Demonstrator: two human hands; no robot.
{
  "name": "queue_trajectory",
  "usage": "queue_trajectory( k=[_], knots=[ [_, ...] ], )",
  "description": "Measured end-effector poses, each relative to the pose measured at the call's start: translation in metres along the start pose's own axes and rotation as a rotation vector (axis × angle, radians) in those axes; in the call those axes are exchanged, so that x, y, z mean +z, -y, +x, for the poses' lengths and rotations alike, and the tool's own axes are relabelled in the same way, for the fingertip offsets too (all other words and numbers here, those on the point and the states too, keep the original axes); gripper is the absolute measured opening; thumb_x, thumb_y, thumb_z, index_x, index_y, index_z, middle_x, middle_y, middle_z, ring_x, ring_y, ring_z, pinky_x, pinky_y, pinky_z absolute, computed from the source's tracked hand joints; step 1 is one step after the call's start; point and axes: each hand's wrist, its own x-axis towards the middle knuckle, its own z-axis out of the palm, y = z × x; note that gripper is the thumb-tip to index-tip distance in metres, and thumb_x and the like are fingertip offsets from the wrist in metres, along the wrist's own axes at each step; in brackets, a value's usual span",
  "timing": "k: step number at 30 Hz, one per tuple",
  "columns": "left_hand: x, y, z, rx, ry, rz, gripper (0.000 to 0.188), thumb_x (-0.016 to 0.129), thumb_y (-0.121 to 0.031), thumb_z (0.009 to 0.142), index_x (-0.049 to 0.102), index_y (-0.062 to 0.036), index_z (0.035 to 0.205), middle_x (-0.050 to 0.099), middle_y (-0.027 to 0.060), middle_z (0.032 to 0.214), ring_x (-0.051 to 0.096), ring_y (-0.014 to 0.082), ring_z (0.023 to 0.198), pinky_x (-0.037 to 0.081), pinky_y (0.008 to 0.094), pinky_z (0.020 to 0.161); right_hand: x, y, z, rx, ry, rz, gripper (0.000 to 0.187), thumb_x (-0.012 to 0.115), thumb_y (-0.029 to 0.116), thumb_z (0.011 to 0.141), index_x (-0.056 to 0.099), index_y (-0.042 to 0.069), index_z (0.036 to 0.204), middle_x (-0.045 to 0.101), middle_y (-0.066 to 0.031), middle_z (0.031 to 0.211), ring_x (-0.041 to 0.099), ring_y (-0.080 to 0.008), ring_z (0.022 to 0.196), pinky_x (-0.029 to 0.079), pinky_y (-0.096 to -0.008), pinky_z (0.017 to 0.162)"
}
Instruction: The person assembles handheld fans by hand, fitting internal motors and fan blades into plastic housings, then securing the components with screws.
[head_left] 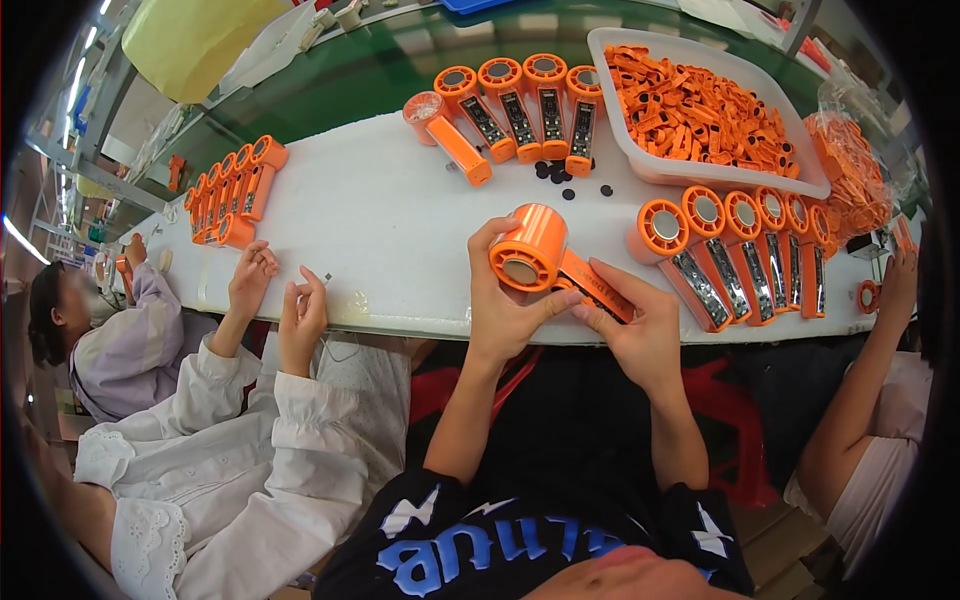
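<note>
Head view: the near edge of the white counter (350, 210) runs bowed across the scene, and both forearms cross it. Just over that edge, the left hand (497, 315) and right hand (645, 335) hold an orange handheld unit (530, 235), its round head to the left and its handle slanting right and nearer. The left fingers are closed around the head; the right thumb and fingers grip the handle near its end.

To the left, a broad stretch of white surface runs to an orange cluster of units (258, 190), with a co-worker's hands (303, 318) at the near edge. Room is tighter to the right: a fanned row of six units (742, 265) stands just beside the right hand. Beyond the held unit, black discs (568, 194) lie scattered before a far group of five units (549, 115). A translucent tub (720, 185) of small orange parts (690, 110) bounds the far right, a bag of orange pieces (850, 170) next to it.

Past the far edge lies a green surface (350, 95). A red chair (735, 420) shows below the counter, and another person's arm (860, 400) reaches in at right.
</note>
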Motion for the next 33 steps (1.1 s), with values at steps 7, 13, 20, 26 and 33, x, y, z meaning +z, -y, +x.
queue_trajectory(
  k=[7,13,20,26,33],
  knots=[
    [-0.010,0.001,0.002,-0.021,0.027,0.116,0.088,0.087,-0.003,0.066,0.029,-0.0100,0.131,0.050,0.0162,0.120,0.058,0.0238,0.111,0.055,0.0357,0.090,-0.009,0.012,0.012,-0.051,0.084,-0.141,0.049,0.081,0.021,0.074,0.062,-0.006,0.111,0.069,-0.0207,0.092,0.070,-0.0293,0.086,0.054,-0.0332,0.076],
    [-0.001,0.000,-0.006,0.003,-0.054,0.180,0.085,0.086,-0.003,0.067,0.030,-0.0080,0.130,0.046,0.0166,0.125,0.057,0.0219,0.111,0.054,0.0343,0.089,-0.013,0.018,0.026,-0.036,0.228,-0.283,0.045,0.081,0.021,0.075,0.063,-0.006,0.106,0.069,-0.0198,0.086,0.069,-0.0318,0.080,0.054,-0.0354,0.071],
    [-0.001,0.003,-0.002,0.147,-0.121,0.280,0.086,0.084,0.000,0.070,0.028,-0.0057,0.135,0.044,0.0150,0.129,0.056,0.0221,0.113,0.052,0.0354,0.093,-0.001,0.001,0.019,-0.153,0.115,-0.206,0.056,0.082,0.023,0.072,0.060,-0.005,0.115,0.066,-0.0230,0.100,0.067,-0.0339,0.086,0.054,-0.0362,0.075],
    [0.002,-0.012,0.003,0.006,-0.006,-0.120,0.093,0.081,0.006,0.070,0.023,-0.0047,0.142,0.046,0.0140,0.131,0.056,0.0226,0.113,0.051,0.0359,0.095,0.000,-0.009,0.009,-0.205,0.143,-0.125,0.071,0.082,0.018,0.073,0.049,-0.003,0.132,0.061,-0.0221,0.117,0.064,-0.0294,0.102,0.053,-0.0345,0.084],
    [-0.053,-0.007,0.022,-0.092,-0.431,-0.528,0.065,0.069,0.009,0.078,0.039,-0.0005,0.135,0.061,0.0118,0.112,0.061,0.0200,0.100,0.054,0.0294,0.080,-0.013,0.013,-0.001,-0.185,0.216,0.347,0.073,0.079,0.004,0.074,0.044,-0.001,0.139,0.057,-0.0145,0.128,0.055,-0.0222,0.120,0.045,-0.0358,0.099]
  ],
)
